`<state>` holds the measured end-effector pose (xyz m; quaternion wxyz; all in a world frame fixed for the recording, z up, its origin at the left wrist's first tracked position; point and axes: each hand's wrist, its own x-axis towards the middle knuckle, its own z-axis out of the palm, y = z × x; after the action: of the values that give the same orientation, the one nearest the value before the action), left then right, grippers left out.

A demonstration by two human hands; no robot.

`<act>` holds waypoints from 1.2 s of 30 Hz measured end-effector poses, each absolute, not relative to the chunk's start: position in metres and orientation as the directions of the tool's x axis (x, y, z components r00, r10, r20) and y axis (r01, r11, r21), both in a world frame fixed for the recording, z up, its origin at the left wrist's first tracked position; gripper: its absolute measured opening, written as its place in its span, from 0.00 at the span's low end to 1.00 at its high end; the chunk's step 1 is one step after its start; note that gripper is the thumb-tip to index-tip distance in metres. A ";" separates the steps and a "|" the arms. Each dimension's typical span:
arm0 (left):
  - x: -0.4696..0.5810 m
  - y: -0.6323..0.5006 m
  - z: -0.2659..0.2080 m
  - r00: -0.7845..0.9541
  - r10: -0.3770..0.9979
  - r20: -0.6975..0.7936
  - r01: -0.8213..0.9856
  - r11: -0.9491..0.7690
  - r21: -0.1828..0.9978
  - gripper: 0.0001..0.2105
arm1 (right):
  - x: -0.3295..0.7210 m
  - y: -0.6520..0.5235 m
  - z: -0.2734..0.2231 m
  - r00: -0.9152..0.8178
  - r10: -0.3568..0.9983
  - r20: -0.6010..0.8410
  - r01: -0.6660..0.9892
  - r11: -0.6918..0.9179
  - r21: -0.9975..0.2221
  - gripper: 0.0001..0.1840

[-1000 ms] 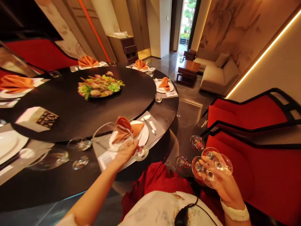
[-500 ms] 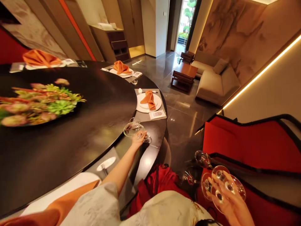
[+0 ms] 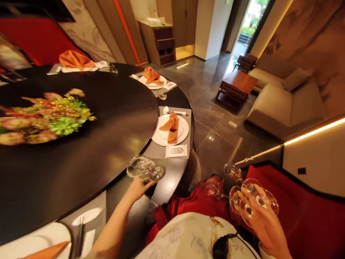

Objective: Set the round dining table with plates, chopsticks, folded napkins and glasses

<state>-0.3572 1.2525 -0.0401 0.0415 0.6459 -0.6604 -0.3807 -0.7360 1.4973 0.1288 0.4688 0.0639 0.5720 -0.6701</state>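
My right hand [image 3: 261,212] grips several stemmed glasses [image 3: 249,208] by their feet and stems. Their round feet overlap around my fingers, and the bowls point away and downward. My left hand [image 3: 138,189] is at the near side of some clear glassware [image 3: 141,168] by the black table's edge. Its thumb is spread from the other fingers, which partly overlap the glass. The exact shape of that glassware is blurred. Beyond it lies a place setting: a white plate [image 3: 155,138] with a folded orange napkin [image 3: 172,127], and a white packet [image 3: 176,151].
A flower arrangement [image 3: 64,122] sits on the round black table [image 3: 113,104]. Another setting [image 3: 152,77] with a small glass [image 3: 162,95] lies farther along. A red chair [image 3: 293,212] stands close at my right, with a low wooden table [image 3: 237,84] and sofa [image 3: 285,108] beyond.
My left hand has drawn back from its hold on the glassware to its near side. The glassware sits slightly closer to me. My right hand keeps the stemmed glasses. The view has turned left.
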 end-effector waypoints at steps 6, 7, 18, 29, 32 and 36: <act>-0.510 1.290 0.042 -0.583 -0.537 -0.609 -0.572 -0.261 0.778 0.29 | -0.852 1.392 0.127 -0.301 -0.761 -0.575 0.686 0.245 -0.685 0.43; -0.560 1.285 0.057 -0.682 -0.498 -0.535 -0.474 -0.256 0.842 0.30 | -0.870 1.375 0.132 -0.264 -0.787 -0.558 0.666 0.270 -0.696 0.43; -0.832 1.172 0.087 -0.851 -0.434 -0.296 0.395 -0.900 0.184 0.26 | -0.993 1.199 0.170 -0.018 -0.909 -0.416 0.366 0.381 -0.849 0.33; -0.883 0.944 0.048 -0.542 -0.791 -0.285 0.731 -0.610 0.306 0.19 | -1.055 0.986 0.134 0.017 -0.878 -0.478 0.383 0.447 -0.808 0.33; -0.872 0.851 0.033 -0.327 -0.894 -0.307 0.668 -0.448 0.594 0.23 | -1.076 0.916 0.135 0.017 -0.868 -0.497 0.377 0.466 -0.801 0.30; -0.812 0.736 0.006 0.262 -0.911 -0.318 0.135 -0.292 0.947 0.16 | -1.093 0.834 0.143 -0.031 -0.859 -0.511 0.331 0.473 -0.816 0.27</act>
<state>-0.8117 0.7359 0.0062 0.5042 0.6140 -0.3158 -0.5187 -1.0935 0.8337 0.1426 0.6541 -0.2376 0.5556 -0.4550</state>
